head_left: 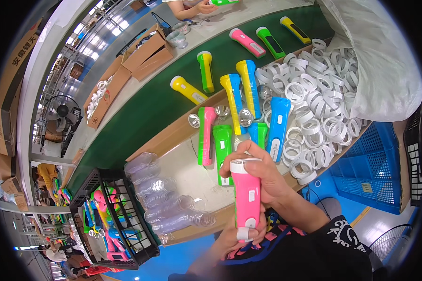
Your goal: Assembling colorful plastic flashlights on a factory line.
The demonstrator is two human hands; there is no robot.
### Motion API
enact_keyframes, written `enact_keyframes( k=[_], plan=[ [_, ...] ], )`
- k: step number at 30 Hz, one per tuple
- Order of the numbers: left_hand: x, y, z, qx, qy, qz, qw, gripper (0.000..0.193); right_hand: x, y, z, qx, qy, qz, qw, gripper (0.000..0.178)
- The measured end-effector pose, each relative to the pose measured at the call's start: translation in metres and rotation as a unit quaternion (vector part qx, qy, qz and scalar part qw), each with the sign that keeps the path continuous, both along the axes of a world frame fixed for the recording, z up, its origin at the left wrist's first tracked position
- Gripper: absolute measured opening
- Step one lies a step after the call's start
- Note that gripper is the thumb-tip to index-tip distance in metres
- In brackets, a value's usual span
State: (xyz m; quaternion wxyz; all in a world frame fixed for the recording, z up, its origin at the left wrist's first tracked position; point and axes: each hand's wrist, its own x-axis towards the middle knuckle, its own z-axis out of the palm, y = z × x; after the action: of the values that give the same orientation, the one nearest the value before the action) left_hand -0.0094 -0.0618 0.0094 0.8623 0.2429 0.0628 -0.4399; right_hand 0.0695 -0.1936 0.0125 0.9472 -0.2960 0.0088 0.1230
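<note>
A pink torch (246, 194) with a green flank, nearest the camera, is held in front of the person's dark clothing, at the near edge of a cardboard-rimmed tray (194, 152). Its long axis runs nearly straight up and down the view; the wide head, bearing a white ring (241, 162), points away from the person toward the tray, and the narrower tail points back toward the body. The pale switches face the camera.

The right hand (271, 180) is closed about the head, fingers curled over its far and left side, thumb against the ring's right side. The left hand (227, 239) is wrapped around the tail from below, fingers showing on both sides of it.

Beyond, in the tray, a green torch (223, 147) and a pink-and-green torch (205, 140) lie with long axes roughly parallel to that of the held one. A blue torch (279, 126) leans slightly to the right, beside a large heap of white rings (314, 107). Rows of clear discs (166, 199) occupy the tray's left end; a black crate (147, 246) containing coloured torches stands just beside them.
</note>
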Motion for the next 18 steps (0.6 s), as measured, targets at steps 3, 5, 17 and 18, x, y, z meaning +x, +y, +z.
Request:
enact_keyframes(
  k=[3,5,17,18],
  plan=[
    [-0.002,-0.009,-0.001,-0.36,0.083,-0.106,0.923,0.056,-0.007,0.007,-0.01,0.23,-0.047,0.035,0.971,0.033],
    [0.004,-0.007,-0.001,-0.349,0.062,-0.122,0.927,0.057,-0.005,0.009,-0.015,0.274,-0.083,0.044,0.957,0.032],
    [0.019,0.015,-0.007,0.303,-0.224,-0.016,0.926,0.049,-0.009,-0.013,0.001,-0.121,0.01,-0.034,0.992,0.023],
    [0.021,0.018,-0.012,0.226,-0.177,0.003,0.958,0.051,-0.009,-0.016,-0.004,-0.137,0.002,-0.033,0.99,0.026]
  ],
)
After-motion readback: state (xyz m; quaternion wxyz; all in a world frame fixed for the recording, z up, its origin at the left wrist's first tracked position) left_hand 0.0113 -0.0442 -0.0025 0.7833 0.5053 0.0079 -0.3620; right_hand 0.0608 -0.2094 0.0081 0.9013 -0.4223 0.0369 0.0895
